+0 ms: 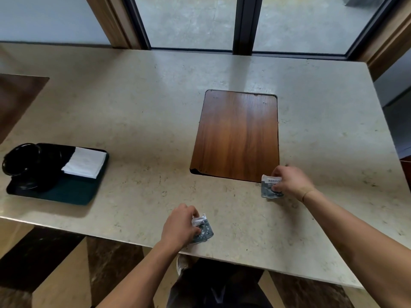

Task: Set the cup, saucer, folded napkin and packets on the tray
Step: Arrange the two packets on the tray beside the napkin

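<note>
Two packets (203, 232) (270, 187) in hands; tray (73, 193) holds cup (21, 158), napkin (84, 162).

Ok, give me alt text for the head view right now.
Left hand and right hand each pinch a packet on the stone counter. Far left, the dark tray holds the cup, saucer and folded napkin.

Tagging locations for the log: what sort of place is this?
Probably a hotel room or lounge: a stone counter with a wood inlay beside full-height windows, and a tray with a cup and napkin.
</note>
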Available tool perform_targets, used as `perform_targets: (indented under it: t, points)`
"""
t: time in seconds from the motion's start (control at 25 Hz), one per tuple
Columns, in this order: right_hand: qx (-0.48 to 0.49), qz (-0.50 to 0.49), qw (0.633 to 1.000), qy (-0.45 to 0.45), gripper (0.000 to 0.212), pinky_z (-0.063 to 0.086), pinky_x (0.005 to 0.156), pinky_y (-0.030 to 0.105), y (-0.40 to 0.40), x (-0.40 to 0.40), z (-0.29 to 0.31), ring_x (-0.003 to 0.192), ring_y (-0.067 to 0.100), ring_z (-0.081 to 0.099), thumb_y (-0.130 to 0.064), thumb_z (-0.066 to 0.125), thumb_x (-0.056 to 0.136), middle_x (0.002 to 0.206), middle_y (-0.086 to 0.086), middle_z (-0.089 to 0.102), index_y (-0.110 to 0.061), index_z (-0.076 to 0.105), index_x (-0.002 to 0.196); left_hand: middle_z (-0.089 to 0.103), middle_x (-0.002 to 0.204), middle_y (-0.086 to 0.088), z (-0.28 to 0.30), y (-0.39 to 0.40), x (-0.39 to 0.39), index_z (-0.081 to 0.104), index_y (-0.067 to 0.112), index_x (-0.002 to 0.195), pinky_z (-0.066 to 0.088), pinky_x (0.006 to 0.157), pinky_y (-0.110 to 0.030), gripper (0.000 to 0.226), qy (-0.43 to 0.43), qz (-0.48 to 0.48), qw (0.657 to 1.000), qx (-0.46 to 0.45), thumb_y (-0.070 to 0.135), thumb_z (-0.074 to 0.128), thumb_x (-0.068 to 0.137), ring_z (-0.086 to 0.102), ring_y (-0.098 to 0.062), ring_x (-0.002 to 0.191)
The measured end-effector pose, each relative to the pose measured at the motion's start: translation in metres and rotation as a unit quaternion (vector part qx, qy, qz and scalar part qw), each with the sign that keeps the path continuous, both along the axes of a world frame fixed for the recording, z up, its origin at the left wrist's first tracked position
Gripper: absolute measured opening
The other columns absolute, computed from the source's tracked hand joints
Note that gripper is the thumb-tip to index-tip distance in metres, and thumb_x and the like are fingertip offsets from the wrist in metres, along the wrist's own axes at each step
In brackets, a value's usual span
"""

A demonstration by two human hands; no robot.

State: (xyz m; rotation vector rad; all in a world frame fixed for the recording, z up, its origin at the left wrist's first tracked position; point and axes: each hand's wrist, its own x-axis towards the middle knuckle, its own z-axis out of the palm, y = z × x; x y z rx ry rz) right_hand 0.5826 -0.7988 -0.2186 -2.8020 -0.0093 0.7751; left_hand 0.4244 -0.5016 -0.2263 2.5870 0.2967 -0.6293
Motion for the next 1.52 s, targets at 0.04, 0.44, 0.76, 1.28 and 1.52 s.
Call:
perform_targets:
  t: [0.04, 0.44, 0.76, 1.28, 1.52]
  points:
    - [0.004, 0.003, 1.0, 0.006, 0.036, 0.055, 0.083, 0.042, 0.0, 0.001, -0.001, 0.093, 0.023, 0.057, -0.024, 0.078, 0.071, 0.106, 0.005, 0.059, -0.026, 0.058, 0.1, 0.048, 0.099, 0.004, 0.0, 0.0, 0.002, 0.063, 0.023, 0.104, 0.045, 0.075, -0.03, 0.037, 0.007, 0.004, 1.0, -0.001, 0.027, 0.08, 0.072, 0.053, -0.019, 0.098]
    - [0.044, 0.031, 0.998, 0.045, 0.031, 0.043, 0.057, 0.02, 0.005, -0.002, 0.001, 0.085, 0.015, 0.057, -0.019, 0.072, 0.079, 0.105, 0.002, 0.064, -0.019, 0.061, 0.108, 0.06, 0.107, 0.001, 0.001, 0.002, 0.007, 0.054, 0.024, 0.103, 0.048, 0.076, -0.037, 0.031, 0.045, -0.028, 0.998, 0.02, 0.025, 0.072, 0.078, 0.055, -0.022, 0.098]
    - [0.24, -0.085, 0.963, 0.083, 0.021, 0.05, 0.061, 0.026, 0.028, -0.012, 0.015, 0.082, 0.019, 0.065, -0.019, 0.076, 0.079, 0.094, 0.004, 0.069, -0.016, 0.066, 0.097, 0.064, 0.101, -0.003, 0.017, 0.034, 0.007, 0.06, 0.02, 0.096, 0.053, 0.069, -0.025, 0.025, 0.082, 0.119, 0.954, -0.261, 0.01, 0.074, 0.078, 0.064, -0.017, 0.087]
    - [0.349, -0.055, 0.925, 0.138, 0.019, 0.053, 0.057, 0.024, 0.229, -0.037, 0.049, 0.078, 0.022, 0.064, -0.012, 0.073, 0.081, 0.096, 0.013, 0.068, -0.014, 0.064, 0.097, 0.07, 0.099, -0.01, 0.051, 0.224, -0.008, 0.063, 0.015, 0.105, 0.048, 0.06, -0.032, 0.04, 0.025, 0.288, 0.879, -0.379, 0.004, 0.081, 0.071, 0.067, -0.022, 0.082]
    - [0.375, -0.099, 0.912, 0.132, 0.019, 0.05, 0.057, 0.028, 0.37, -0.078, 0.044, 0.068, 0.015, 0.061, -0.005, 0.071, 0.079, 0.085, 0.011, 0.069, -0.009, 0.067, 0.097, 0.071, 0.096, -0.014, 0.055, 0.36, -0.008, 0.064, 0.007, 0.103, 0.056, 0.06, -0.027, 0.036, 0.004, 0.293, 0.87, -0.397, -0.003, 0.079, 0.072, 0.069, -0.021, 0.08]
